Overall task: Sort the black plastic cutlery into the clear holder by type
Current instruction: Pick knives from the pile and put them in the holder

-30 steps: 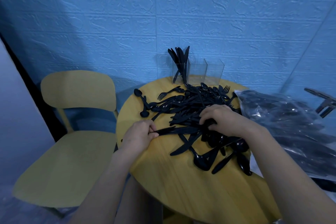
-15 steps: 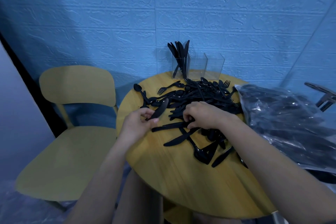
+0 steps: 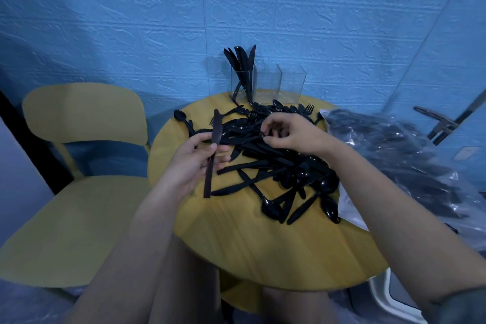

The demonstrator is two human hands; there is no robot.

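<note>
A heap of black plastic cutlery (image 3: 265,163) covers the far half of a round wooden table (image 3: 249,250). My left hand (image 3: 189,163) holds a black knife (image 3: 213,150) upright above the table's left side, blade up. My right hand (image 3: 292,134) reaches into the top of the heap and pinches a black piece whose type I cannot tell. At the back stands the clear holder (image 3: 268,84) with three compartments; several knives (image 3: 242,66) stand in its left one, and the other two look empty.
A yellow chair (image 3: 79,166) stands left of the table. A clear plastic bag full of black cutlery (image 3: 410,160) lies at the table's right edge. A blue textured wall runs right behind the holder. A metal handle (image 3: 441,123) shows at far right.
My left hand has lifted the knife off the table and turned it upright. My right hand has moved from the heap's near side up to its far middle.
</note>
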